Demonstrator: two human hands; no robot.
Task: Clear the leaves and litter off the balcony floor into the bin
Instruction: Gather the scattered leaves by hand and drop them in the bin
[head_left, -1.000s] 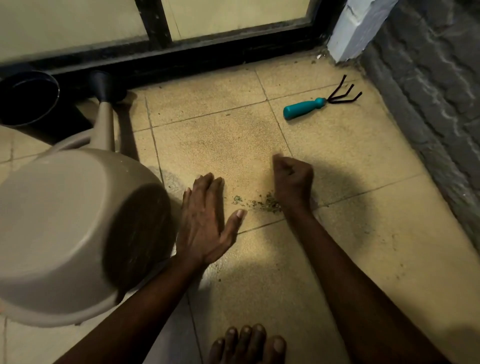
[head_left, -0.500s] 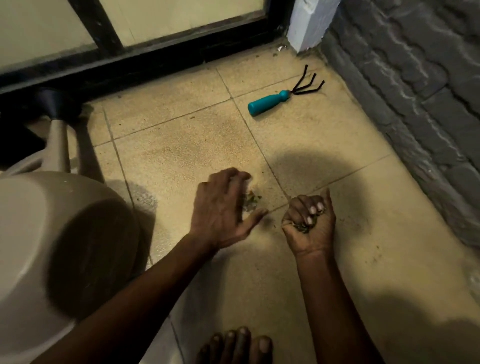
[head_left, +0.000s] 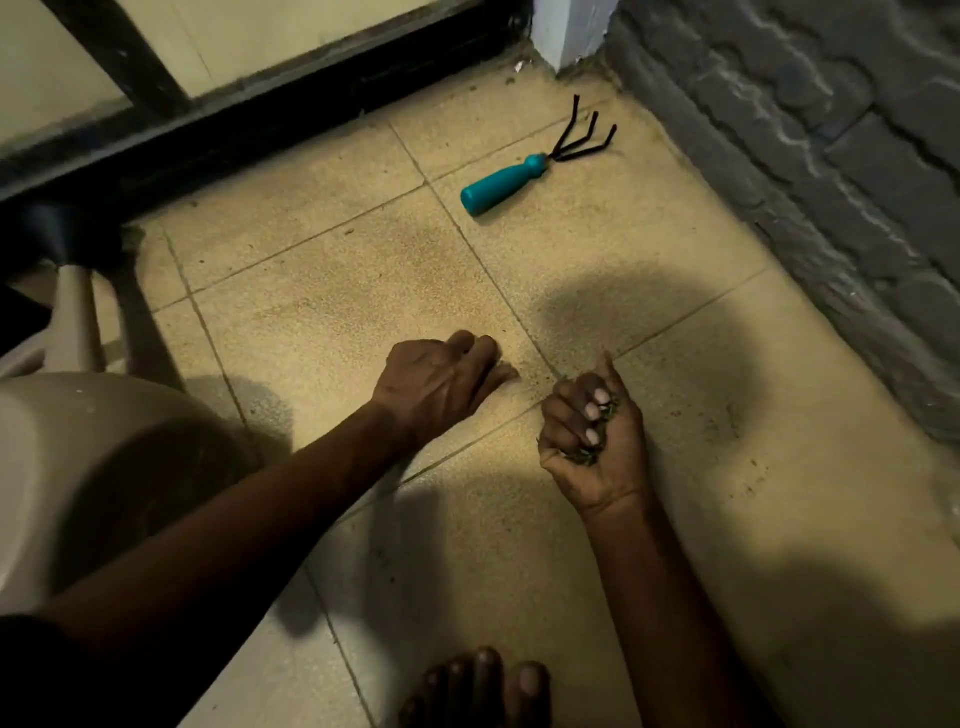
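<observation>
My right hand (head_left: 592, 436) is turned palm up just above the tiled balcony floor (head_left: 322, 306), its fingers curled round a small clump of green leaf bits (head_left: 597, 447). A hand's width to its left, my left hand (head_left: 441, 382) rests knuckles up on the tiles with its fingers curled under. Whether the left fingers hold any leaf bits is hidden. The bin does not show in this view.
A beige watering can (head_left: 93, 467) lies on its side at the left. A teal-handled hand rake (head_left: 524, 174) lies on the tiles near the far corner. A dark rough wall (head_left: 831, 182) runs along the right, a black door frame (head_left: 234, 130) along the back. My bare toes (head_left: 478, 691) show at the bottom.
My right hand turned palm up with the scooped leaf bits in it. My left hand went from flat on the tiles to curled, and the scatter of leaf bits between the hands is gone.
</observation>
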